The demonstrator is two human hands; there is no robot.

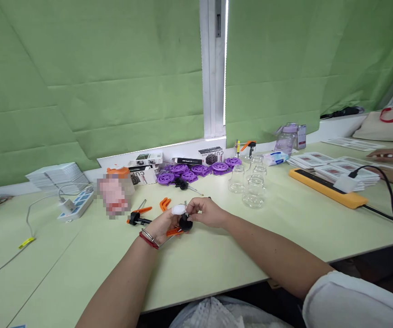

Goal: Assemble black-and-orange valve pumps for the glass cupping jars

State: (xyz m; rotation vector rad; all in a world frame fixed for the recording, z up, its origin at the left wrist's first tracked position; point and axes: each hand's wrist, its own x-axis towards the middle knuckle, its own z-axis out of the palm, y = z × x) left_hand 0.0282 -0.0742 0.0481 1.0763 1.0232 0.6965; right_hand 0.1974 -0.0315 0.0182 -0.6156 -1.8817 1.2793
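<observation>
Near the front middle of the table, my left hand [162,225] is wrapped round a black part [185,223] with a round end. A white piece [178,209] shows at the tip of my left thumb; whether it is a finger cover I cannot tell. An orange lever-like piece [175,232] sticks out below my left palm, beside a thin metal rod. My right hand [206,212] pinches at the upper end of the black part, and the fingertips hide what lies between them. Just left of my hands lie a black and orange clamp-like part [138,218] and an orange bent piece [165,203].
Purple wheel-like discs [199,170], a screwdriver [194,189] and printed boxes [145,175] lie behind my hands. Clear glass jars [253,193] stand to the right. A yellow power strip [326,187] and another person's hand [389,155] are farther right. A white power strip [77,204] lies left.
</observation>
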